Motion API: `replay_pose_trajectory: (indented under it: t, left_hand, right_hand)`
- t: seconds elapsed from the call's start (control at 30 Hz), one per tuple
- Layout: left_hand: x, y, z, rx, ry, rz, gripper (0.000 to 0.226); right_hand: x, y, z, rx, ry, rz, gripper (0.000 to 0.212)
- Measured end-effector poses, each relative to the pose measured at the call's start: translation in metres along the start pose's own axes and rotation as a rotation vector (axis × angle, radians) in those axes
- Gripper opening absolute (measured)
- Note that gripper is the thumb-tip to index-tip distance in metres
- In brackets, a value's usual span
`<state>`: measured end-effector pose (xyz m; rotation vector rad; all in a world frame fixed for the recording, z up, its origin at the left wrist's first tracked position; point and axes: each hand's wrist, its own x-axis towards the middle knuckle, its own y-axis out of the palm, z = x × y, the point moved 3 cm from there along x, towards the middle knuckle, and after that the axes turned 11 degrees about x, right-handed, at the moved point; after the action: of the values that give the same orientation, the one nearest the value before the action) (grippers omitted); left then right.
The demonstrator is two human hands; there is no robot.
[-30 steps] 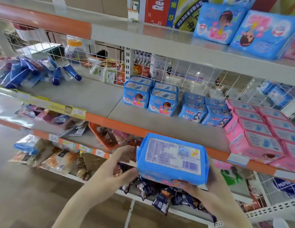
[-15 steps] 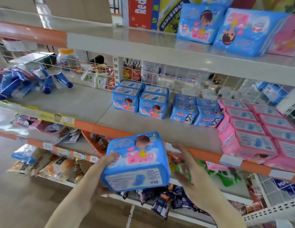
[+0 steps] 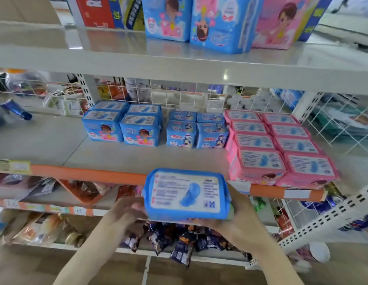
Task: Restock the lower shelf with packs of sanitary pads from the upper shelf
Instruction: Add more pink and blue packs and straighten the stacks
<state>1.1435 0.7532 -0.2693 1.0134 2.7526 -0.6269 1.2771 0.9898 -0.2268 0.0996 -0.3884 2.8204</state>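
Both hands grip one blue pack [image 3: 186, 195] between them, just in front of the lower shelf's orange edge [image 3: 86, 173]. The left hand [image 3: 128, 208] is curled against the pack's left end, fingers tucked under it. The right hand [image 3: 239, 212] cups the right end and underside. The pack is held flat, its printed label side turned up, with a blue pad drawing on it.

Behind the pack, the lower shelf [image 3: 127, 155] has bare grey surface at the front. Farther back from the pack and to its left stand four blue packs [image 3: 122, 125] in a block, two wide and two deep. Right of those, straight behind the held pack, are four smaller blue packs [image 3: 197, 130]. Right of the held pack, pink packs [image 3: 279, 145] fill the shelf in two rows running from the front edge to the wire back.

Above the pack, on the upper shelf [image 3: 179, 60], two large blue packs [image 3: 197, 19] stand upright, with a pink one [image 3: 278, 21] beside them on the right and a red box [image 3: 96, 11] to the left.
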Motion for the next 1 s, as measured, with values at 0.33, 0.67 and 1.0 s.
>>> replay_pose_trajectory:
  t: [0.33, 0.67, 1.0]
  left_hand:
    - [-0.002, 0.027, -0.04, 0.264, 0.179, -0.153, 0.063]
    - [0.047, -0.031, -0.009, 0.304, 0.266, -0.192, 0.04]
    - [0.106, -0.141, 0.045, 0.22, 0.271, -0.2, 0.072]
  right_hand:
    - [0.02, -0.007, -0.023, 0.13, 0.023, 0.029, 0.042]
    - [0.077, 0.044, -0.034, -0.071, 0.056, 0.027, 0.037]
    - [0.166, 0.153, -0.019, -0.115, 0.13, -0.069, 0.03]
